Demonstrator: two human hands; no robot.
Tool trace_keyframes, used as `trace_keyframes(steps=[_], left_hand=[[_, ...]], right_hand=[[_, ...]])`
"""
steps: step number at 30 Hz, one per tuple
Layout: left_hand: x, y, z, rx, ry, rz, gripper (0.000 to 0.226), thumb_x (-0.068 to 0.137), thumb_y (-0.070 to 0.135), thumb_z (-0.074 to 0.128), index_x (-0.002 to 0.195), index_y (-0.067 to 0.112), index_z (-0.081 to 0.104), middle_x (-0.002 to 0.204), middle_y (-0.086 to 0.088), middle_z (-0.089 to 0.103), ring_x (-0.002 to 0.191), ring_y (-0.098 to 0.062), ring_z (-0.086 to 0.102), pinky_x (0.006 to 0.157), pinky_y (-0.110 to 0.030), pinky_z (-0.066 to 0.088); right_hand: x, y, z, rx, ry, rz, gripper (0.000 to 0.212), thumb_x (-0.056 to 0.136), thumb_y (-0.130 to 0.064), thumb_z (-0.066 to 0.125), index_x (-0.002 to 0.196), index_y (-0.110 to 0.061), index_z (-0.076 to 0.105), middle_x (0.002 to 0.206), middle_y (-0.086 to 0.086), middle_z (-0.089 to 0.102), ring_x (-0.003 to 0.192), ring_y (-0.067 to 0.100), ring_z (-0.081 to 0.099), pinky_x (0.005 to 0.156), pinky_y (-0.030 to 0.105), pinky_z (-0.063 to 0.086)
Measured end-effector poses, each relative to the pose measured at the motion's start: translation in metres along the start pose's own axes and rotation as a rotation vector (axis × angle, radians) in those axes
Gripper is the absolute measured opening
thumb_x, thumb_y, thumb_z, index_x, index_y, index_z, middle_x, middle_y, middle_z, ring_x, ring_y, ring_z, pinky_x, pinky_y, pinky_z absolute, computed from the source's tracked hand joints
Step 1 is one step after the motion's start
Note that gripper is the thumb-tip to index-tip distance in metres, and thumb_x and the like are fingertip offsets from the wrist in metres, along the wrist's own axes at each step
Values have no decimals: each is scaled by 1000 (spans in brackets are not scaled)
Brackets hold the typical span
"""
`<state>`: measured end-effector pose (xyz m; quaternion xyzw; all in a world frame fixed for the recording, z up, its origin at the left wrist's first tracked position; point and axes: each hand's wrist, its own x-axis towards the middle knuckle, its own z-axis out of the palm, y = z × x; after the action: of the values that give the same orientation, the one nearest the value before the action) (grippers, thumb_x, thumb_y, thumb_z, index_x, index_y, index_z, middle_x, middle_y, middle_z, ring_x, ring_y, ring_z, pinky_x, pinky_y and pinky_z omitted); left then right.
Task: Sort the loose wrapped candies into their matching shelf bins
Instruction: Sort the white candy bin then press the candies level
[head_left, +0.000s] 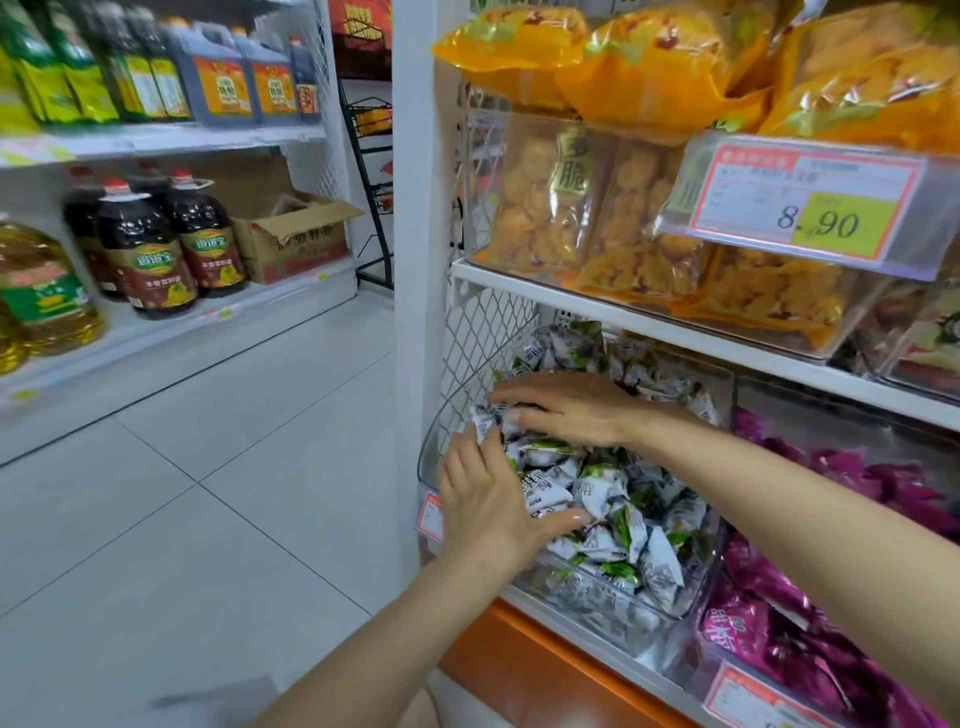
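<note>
A clear plastic bin (691, 597) on the lower shelf is heaped with white, black and green wrapped candies (613, 499). Both hands are in this bin. My left hand (493, 499) lies at the bin's front left corner, fingers spread over the pile, thumb stretched right across the wrappers. My right hand (566, 408) reaches in from the right, palm down, fingers extended flat on candies near the left wall. Neither hand plainly grips a candy. To the right, a second bin (727, 680) holds purple wrapped candies (810, 639).
Above, a white shelf (623, 317) carries bags of yellow snacks (550, 197) and an 8.90 price tag (810, 208). A white mesh panel (483, 338) walls the bin's left side. Oil bottles (156, 244) and a cardboard box (296, 234) stand across the tiled aisle (208, 467).
</note>
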<state>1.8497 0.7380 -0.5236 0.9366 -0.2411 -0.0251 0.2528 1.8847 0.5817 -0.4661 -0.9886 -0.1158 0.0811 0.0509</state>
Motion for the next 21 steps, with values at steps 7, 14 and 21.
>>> trace_keyframes(steps=[7, 14, 21], left_hand=[[2, -23, -11, -81, -134, 25, 122, 67, 64, 67, 147, 8, -5, 155, -8, 4, 142, -24, 6, 116, -36, 12], [16, -35, -17, -100, -224, 112, 126, 61, 66, 72, 149, 15, -3, 156, -2, 16, 140, -19, 21, 115, -37, 20], [26, -32, -19, -46, -323, 143, 122, 65, 69, 67, 149, 22, -8, 158, -1, 7, 143, -20, 16, 116, -36, 16]], right_hand=[[8, -2, 4, -183, -112, -55, 60, 91, -64, 33, 145, -47, 14, 154, -8, 24, 140, 18, 23, 110, 39, 21], [-8, 25, 1, -262, -45, -110, 46, 94, -58, 27, 132, -42, 47, 144, -11, 34, 132, 16, 30, 106, 33, 21], [-26, 48, -3, -212, 88, -113, 71, 78, -80, 17, 122, -42, 57, 136, -2, 42, 123, 14, 39, 90, 21, 23]])
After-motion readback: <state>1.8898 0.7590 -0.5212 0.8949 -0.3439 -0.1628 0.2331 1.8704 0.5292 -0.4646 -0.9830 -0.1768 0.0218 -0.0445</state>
